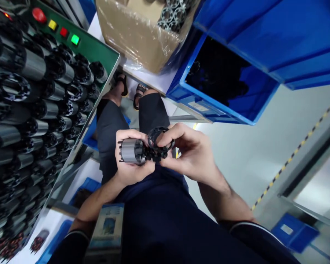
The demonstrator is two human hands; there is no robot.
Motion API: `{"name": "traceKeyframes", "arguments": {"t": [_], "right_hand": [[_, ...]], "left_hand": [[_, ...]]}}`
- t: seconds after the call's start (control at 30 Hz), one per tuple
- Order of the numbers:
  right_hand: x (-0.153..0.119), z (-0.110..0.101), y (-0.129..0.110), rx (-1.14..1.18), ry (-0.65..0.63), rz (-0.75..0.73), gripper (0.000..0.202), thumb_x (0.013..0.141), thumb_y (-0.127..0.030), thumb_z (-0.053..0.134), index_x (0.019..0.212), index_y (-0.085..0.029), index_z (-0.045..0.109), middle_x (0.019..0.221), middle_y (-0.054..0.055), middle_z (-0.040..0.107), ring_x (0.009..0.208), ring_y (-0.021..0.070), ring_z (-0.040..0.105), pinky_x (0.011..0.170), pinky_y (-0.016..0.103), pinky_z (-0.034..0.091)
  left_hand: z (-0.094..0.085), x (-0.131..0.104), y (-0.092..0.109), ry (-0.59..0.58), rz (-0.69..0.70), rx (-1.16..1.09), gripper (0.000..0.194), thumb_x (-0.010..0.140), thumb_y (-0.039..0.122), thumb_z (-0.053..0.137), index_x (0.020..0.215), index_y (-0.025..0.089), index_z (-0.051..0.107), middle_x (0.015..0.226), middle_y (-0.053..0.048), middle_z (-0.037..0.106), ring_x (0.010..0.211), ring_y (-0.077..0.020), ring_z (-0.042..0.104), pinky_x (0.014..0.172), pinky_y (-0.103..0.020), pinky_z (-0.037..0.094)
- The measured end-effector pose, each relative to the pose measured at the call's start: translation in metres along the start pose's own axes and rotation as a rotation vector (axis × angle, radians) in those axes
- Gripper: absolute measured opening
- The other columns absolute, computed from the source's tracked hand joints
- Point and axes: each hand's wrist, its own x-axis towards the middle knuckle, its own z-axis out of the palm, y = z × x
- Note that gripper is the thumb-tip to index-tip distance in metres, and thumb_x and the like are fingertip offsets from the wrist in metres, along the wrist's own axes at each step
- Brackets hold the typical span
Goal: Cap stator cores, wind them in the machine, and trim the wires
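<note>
My L hand [129, 173] held the metal cyl. [131, 151], prob. heavy, best gripped round its side. My R hand [196, 156] pinched the black ring [151, 137], prob. light and fragile.

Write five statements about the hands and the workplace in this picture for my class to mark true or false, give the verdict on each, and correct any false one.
1. The left hand holds a metal cylinder. True.
2. The right hand is empty. False: it grips a black ring-shaped part.
3. The green button is lit. True.
4. The cardboard box lies inside the open blue bin. False: it is beside the bin.
5. The many cylindrical parts are on the person's left side. True.
</note>
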Motion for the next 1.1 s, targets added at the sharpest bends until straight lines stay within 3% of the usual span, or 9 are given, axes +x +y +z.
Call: {"name": "traceKeyframes", "arguments": {"t": [0.07,0.17,0.27,0.4,0.57,0.67,0.77,0.93,1.1], "right_hand": [[-0.004,0.004,0.0,0.11,-0.066,0.036,0.036,0.085,-0.018,0.107,0.112,-0.026,0.085,0.089,-0.003,0.083,0.057,0.0102,0.07,0.055,0.02,0.063],[-0.007,0.002,0.004,0.205,-0.12,0.003,0.038,0.089,-0.019,0.107,0.121,-0.028,0.089,0.094,-0.002,0.087,0.058,0.0113,0.074,0.054,0.022,0.064],[-0.01,0.004,0.007,0.126,0.002,-0.154,0.039,0.088,-0.026,0.111,0.121,-0.034,0.091,0.09,-0.004,0.086,0.061,0.0139,0.075,0.06,0.028,0.067],[-0.012,0.018,0.006,-0.176,0.224,-0.34,0.044,0.084,-0.029,0.113,0.119,-0.043,0.092,0.089,-0.004,0.089,0.067,0.023,0.075,0.062,0.043,0.065],[-0.016,0.03,0.005,-0.216,0.176,-0.299,0.047,0.089,-0.033,0.11,0.128,-0.048,0.09,0.09,-0.003,0.089,0.072,0.0288,0.075,0.07,0.054,0.065],[-0.019,0.03,0.009,-0.216,0.151,-0.296,0.048,0.093,-0.03,0.106,0.134,-0.049,0.089,0.097,-0.002,0.09,0.078,0.03,0.078,0.077,0.056,0.067],[-0.019,0.029,0.012,-0.244,0.15,-0.302,0.047,0.092,-0.035,0.107,0.132,-0.05,0.089,0.095,-0.003,0.089,0.077,0.0298,0.078,0.077,0.055,0.067],[-0.014,0.03,0.011,-0.291,0.149,-0.434,0.042,0.089,-0.027,0.108,0.125,-0.038,0.089,0.091,-0.005,0.089,0.067,0.0229,0.075,0.065,0.047,0.062],[-0.025,0.034,0.02,-0.209,0.114,-0.362,0.038,0.098,-0.031,0.101,0.131,-0.043,0.084,0.093,-0.005,0.089,0.064,0.0226,0.077,0.072,0.049,0.067]], "left_hand": [[-0.004,-0.003,0.002,-0.016,0.058,0.033,0.042,0.095,0.025,0.093,0.121,0.027,0.06,0.103,0.0,0.075,0.086,-0.0167,0.076,0.084,-0.029,0.062],[-0.008,-0.006,0.005,-0.029,-0.015,0.026,0.042,0.097,0.03,0.094,0.122,0.026,0.06,0.105,-0.002,0.076,0.085,-0.0174,0.077,0.081,-0.03,0.062],[-0.005,-0.008,0.008,-0.057,-0.119,-0.066,0.059,0.089,0.05,0.103,0.124,0.026,0.063,0.11,-0.005,0.078,0.087,-0.0208,0.077,0.082,-0.034,0.064],[0.006,-0.015,0.015,0.055,-0.223,-0.141,0.058,0.113,0.077,0.067,0.131,0.023,0.077,0.124,-0.012,0.078,0.108,-0.0295,0.078,0.101,-0.045,0.067],[0.011,-0.023,0.023,0.105,-0.434,-0.28,0.065,0.106,0.089,0.069,0.129,0.029,0.078,0.114,-0.009,0.079,0.106,-0.0334,0.081,0.095,-0.048,0.071],[0.006,-0.022,0.02,0.113,-0.386,-0.212,0.061,0.107,0.087,0.067,0.125,0.03,0.08,0.12,-0.01,0.079,0.11,-0.034,0.079,0.107,-0.053,0.07],[-0.003,-0.021,0.012,0.013,-0.304,-0.156,0.054,0.113,0.079,0.059,0.129,0.033,0.081,0.124,-0.009,0.078,0.112,-0.0339,0.077,0.113,-0.055,0.068],[-0.01,-0.027,0.001,-0.083,-0.251,-0.131,0.052,0.116,0.076,0.051,0.134,0.035,0.078,0.126,-0.01,0.079,0.114,-0.035,0.08,0.111,-0.053,0.068],[-0.007,-0.033,-0.002,-0.07,-0.223,-0.159,0.066,0.104,0.086,0.068,0.144,0.034,0.077,0.132,-0.014,0.082,0.121,-0.0391,0.082,0.109,-0.055,0.072]]}}
